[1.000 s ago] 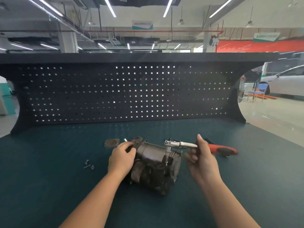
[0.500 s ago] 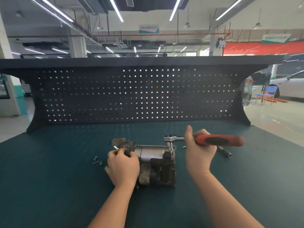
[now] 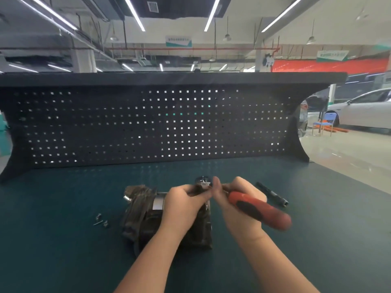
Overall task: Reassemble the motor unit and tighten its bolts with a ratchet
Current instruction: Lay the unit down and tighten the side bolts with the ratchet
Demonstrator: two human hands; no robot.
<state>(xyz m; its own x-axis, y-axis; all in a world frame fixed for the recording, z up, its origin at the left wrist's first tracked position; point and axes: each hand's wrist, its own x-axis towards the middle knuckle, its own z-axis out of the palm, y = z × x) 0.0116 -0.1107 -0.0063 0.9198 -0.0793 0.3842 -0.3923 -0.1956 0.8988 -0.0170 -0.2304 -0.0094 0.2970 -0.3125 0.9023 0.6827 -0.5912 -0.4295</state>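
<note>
1. A dark, grimy motor unit [image 3: 146,216] lies on its side on a teal workbench [image 3: 63,240], near the front edge and roughly centred
2. The left hand [image 3: 184,210] rests on top of the motor unit, fingers curled over its upper far side by the ratchet head
3. The right hand [image 3: 239,206] grips a ratchet [image 3: 257,207] by its red and black handle, fingers wrapped around it; the thumb points up beside the chrome head [image 3: 202,180], which sits above the motor unit
4. A few small loose bolts [image 3: 101,220] lie on the bench left of the motor unit
5. A black socket extension [image 3: 271,194] lies just right of the right hand
6. A black perforated panel [image 3: 148,127] stands upright at the back of the bench
</note>
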